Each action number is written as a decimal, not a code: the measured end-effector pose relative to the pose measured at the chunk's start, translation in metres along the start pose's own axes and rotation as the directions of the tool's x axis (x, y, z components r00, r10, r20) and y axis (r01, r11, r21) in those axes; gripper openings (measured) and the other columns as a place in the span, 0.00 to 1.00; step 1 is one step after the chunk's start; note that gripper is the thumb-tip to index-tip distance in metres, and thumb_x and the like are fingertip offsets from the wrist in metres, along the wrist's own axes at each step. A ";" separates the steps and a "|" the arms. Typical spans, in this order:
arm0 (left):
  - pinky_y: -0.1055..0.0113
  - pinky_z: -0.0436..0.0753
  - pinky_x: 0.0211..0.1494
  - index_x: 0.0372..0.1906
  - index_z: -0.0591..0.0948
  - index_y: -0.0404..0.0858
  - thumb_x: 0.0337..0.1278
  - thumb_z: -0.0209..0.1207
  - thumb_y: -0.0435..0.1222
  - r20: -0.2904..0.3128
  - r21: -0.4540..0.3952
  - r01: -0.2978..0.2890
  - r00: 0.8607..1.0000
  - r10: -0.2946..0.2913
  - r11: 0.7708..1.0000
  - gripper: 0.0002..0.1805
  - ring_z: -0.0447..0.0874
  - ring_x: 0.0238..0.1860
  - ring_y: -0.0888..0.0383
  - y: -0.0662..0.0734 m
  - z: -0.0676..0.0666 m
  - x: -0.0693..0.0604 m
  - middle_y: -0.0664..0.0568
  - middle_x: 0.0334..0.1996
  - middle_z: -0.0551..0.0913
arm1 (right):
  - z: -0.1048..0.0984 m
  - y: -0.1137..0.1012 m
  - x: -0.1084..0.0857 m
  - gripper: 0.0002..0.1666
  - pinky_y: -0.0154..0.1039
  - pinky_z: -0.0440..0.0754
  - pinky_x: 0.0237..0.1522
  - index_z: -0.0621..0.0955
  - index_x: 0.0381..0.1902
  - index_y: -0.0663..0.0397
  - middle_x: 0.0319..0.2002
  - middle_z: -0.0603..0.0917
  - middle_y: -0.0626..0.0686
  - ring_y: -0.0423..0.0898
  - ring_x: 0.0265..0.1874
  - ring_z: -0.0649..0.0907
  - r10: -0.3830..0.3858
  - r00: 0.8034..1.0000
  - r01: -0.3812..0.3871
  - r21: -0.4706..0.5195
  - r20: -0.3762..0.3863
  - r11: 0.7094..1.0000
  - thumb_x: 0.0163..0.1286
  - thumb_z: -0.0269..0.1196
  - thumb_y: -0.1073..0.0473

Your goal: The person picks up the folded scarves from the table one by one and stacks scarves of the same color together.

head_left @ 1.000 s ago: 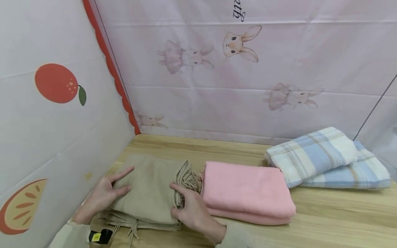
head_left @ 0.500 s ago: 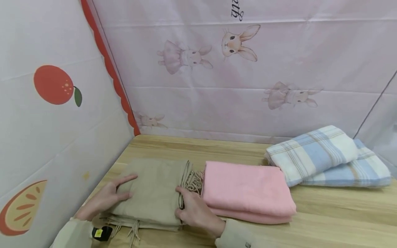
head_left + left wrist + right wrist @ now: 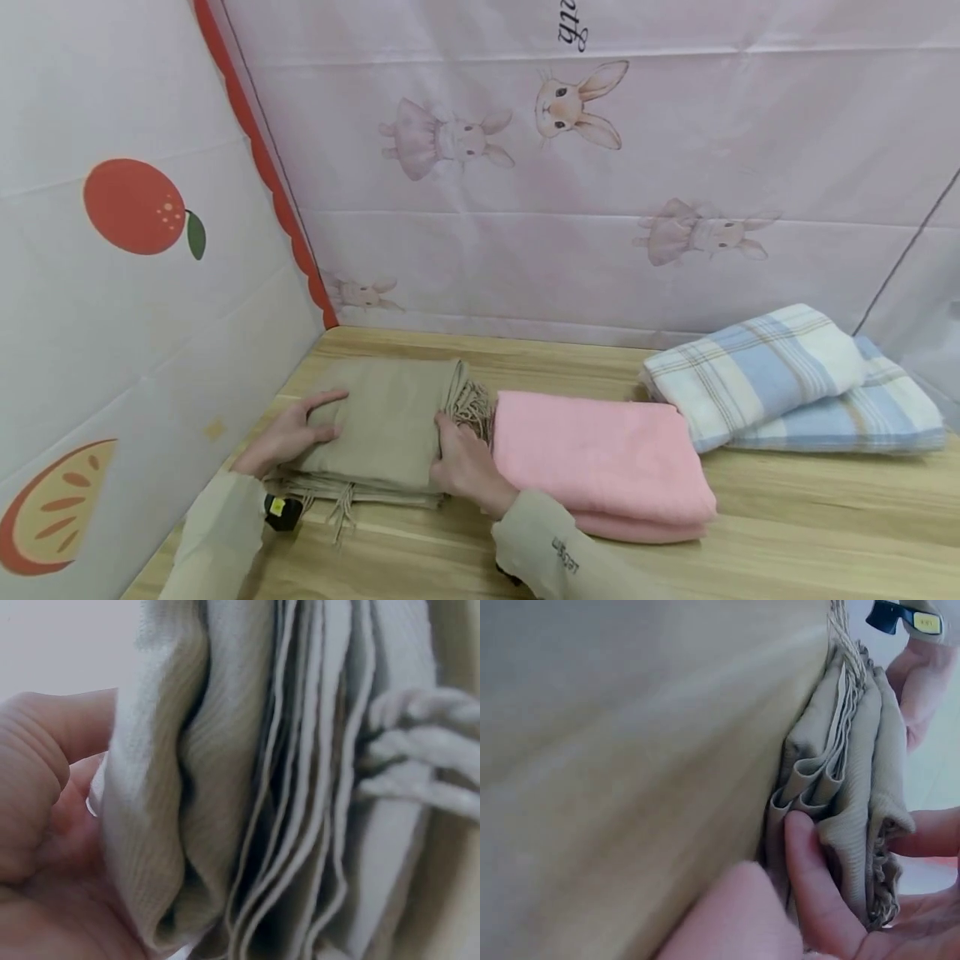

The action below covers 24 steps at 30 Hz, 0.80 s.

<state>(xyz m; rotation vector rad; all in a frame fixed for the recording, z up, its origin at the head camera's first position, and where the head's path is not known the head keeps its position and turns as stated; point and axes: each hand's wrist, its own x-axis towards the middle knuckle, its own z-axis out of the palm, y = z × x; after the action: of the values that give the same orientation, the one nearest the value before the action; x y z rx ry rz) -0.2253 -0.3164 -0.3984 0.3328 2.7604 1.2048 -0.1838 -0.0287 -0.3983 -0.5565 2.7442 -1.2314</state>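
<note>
A folded khaki scarf (image 3: 386,417) lies on the table in several layers, with twisted fringe (image 3: 472,408) at its right end and more tassels at its near edge. My left hand (image 3: 288,433) holds its left side, thumb and forefinger spread over the top. In the left wrist view the thumb (image 3: 82,724) presses against the outer fold beside the stacked layers (image 3: 307,772). The right end is gripped by my right hand (image 3: 468,467), just left of the pink scarf. From the right wrist, a finger (image 3: 817,881) lies against the lower folds; the remaining fingers are partly hidden.
A folded pink scarf (image 3: 600,467) lies close on the right. Beyond it, two blue-and-white plaid cloths (image 3: 757,375) overlap at the back right. A printed curtain (image 3: 480,192) rises behind the wooden table (image 3: 817,517), and a white panel (image 3: 150,333) borders its left side.
Both hands have moved the khaki scarf away from me, toward the back of the table. The right hand has closed in on its right end. The pink and plaid cloths have stayed put.
</note>
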 end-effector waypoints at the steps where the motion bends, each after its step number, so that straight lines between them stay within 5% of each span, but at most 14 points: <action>1: 0.30 0.58 0.68 0.72 0.68 0.27 0.63 0.63 0.28 0.001 0.003 0.002 1.000 -0.002 1.000 0.33 0.49 0.73 0.25 0.000 0.000 0.003 0.24 0.72 0.58 | -0.001 0.000 0.002 0.42 0.42 0.77 0.30 0.68 0.71 0.70 0.53 0.82 0.68 0.49 0.29 0.77 0.011 1.000 -0.011 -0.005 -0.001 1.000 0.54 0.59 0.78; 7: 0.31 0.59 0.67 0.72 0.68 0.26 0.63 0.64 0.28 -0.002 0.016 -0.003 1.000 0.003 1.000 0.34 0.50 0.72 0.25 0.000 -0.002 0.012 0.25 0.72 0.59 | -0.003 0.000 0.012 0.43 0.52 0.80 0.48 0.69 0.71 0.66 0.56 0.81 0.67 0.53 0.42 0.80 0.073 0.997 -0.073 -0.026 -0.004 0.997 0.53 0.61 0.77; 11: 0.32 0.65 0.65 0.71 0.69 0.26 0.62 0.64 0.29 -0.025 0.134 -0.011 1.000 0.014 0.991 0.33 0.58 0.70 0.26 0.011 -0.001 0.010 0.24 0.70 0.63 | -0.013 -0.002 0.014 0.42 0.45 0.80 0.35 0.68 0.73 0.63 0.60 0.79 0.68 0.48 0.30 0.78 0.105 0.993 -0.106 0.019 0.059 0.994 0.59 0.62 0.74; 17: 0.30 0.64 0.64 0.68 0.73 0.27 0.64 0.63 0.35 -0.126 0.397 0.018 0.991 0.035 0.918 0.30 0.65 0.65 0.25 0.049 0.005 0.006 0.24 0.66 0.69 | -0.046 -0.005 0.003 0.37 0.42 0.83 0.21 0.66 0.75 0.60 0.65 0.73 0.70 0.45 0.18 0.78 0.142 0.976 -0.161 0.105 0.167 0.981 0.72 0.64 0.62; 21: 0.23 0.58 0.61 0.70 0.73 0.32 0.69 0.61 0.40 -0.194 0.420 0.053 0.980 0.032 0.906 0.29 0.58 0.67 0.21 0.071 0.010 0.009 0.23 0.67 0.66 | -0.071 -0.003 -0.005 0.36 0.41 0.82 0.21 0.64 0.76 0.62 0.61 0.77 0.71 0.45 0.17 0.79 0.121 0.974 -0.147 0.128 0.192 0.981 0.75 0.62 0.59; 24: 0.24 0.60 0.61 0.69 0.75 0.33 0.69 0.61 0.39 -0.206 0.422 -0.003 0.974 0.099 0.907 0.27 0.61 0.67 0.24 0.087 0.014 0.012 0.25 0.67 0.68 | -0.088 0.000 -0.010 0.36 0.41 0.83 0.22 0.64 0.77 0.60 0.58 0.78 0.72 0.48 0.24 0.83 0.124 0.976 -0.153 0.157 0.180 0.976 0.76 0.61 0.59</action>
<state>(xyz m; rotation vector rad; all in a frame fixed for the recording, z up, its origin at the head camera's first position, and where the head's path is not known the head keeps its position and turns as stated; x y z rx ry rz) -0.2211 -0.2465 -0.3442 0.3242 3.2194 0.6758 -0.1939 0.0373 -0.3398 -0.4223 2.4634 -1.3027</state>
